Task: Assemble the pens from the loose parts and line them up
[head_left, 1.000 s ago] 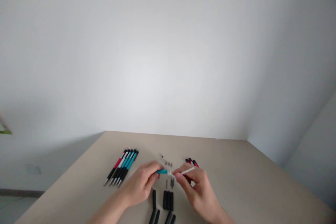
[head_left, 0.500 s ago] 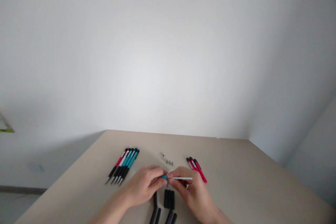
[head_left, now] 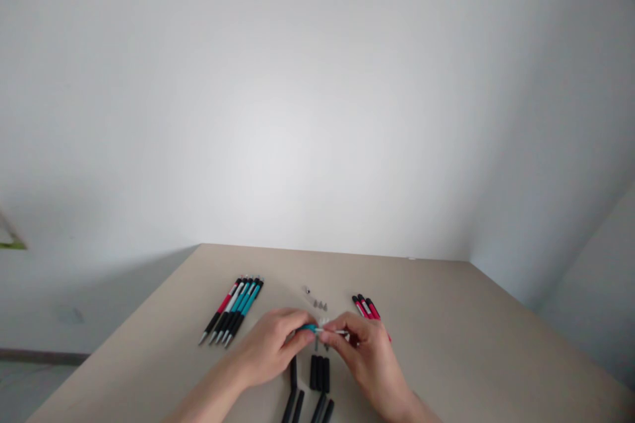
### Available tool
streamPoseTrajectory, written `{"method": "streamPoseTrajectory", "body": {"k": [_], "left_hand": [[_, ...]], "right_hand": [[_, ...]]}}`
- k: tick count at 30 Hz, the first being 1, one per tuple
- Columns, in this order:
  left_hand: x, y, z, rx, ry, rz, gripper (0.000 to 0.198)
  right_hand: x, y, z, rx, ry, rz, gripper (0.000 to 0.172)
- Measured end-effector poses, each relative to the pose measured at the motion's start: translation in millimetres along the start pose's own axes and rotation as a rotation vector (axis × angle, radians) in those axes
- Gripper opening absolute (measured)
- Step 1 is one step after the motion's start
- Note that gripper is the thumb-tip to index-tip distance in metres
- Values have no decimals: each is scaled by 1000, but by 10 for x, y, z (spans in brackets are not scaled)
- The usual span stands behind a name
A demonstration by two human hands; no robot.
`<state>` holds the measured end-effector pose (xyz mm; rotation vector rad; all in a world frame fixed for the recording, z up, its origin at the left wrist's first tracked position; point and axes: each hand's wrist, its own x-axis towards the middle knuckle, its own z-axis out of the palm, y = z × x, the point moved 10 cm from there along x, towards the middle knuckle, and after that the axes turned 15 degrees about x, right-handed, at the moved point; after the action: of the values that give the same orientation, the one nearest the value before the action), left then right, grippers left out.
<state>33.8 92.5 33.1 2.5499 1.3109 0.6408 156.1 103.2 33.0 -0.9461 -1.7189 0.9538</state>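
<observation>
My left hand is closed around a teal pen barrel, only its right end showing past the fingertips. Between the thumb and fingers of my right hand is a thin white tube. Its left end meets the open end of the barrel, and part of it seems to be inside. Below the hands lie several black grip sleeves. Small metal cone tips sit just beyond the fingers. Other small parts between the hands are partly hidden.
At the left lies a row of pens with red, white and teal barrels. Red barrels rest behind my right hand, partly covered by it. Black rods lie at the near edge. A wall rises behind the table.
My right hand has shifted slightly, and the white tube has moved left into the teal barrel, so less of it sticks out on the right. My left hand has barely moved.
</observation>
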Motion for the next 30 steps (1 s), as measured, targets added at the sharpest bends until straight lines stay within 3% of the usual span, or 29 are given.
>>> {"method": "streamPoseTrajectory", "body": {"k": [3, 7, 16, 24, 30], "left_hand": [[-2, 13, 12, -8, -11, 27, 22], [-9, -96, 20, 52, 15, -19, 25], [-10, -52, 16, 59, 15, 17, 23], [-12, -47, 12, 15, 5, 14, 23], [-12, -41, 1, -7, 18, 8, 24]], "right_hand": [[-8, -17, 42, -19, -48, -4, 27], [-4, -31, -22, -36, -8, 3, 22], [27, 10, -56, -77, 34, 52, 24], [7, -68, -16, -106, -20, -1, 26], [7, -75, -39, -158, 9, 11, 25]]}}
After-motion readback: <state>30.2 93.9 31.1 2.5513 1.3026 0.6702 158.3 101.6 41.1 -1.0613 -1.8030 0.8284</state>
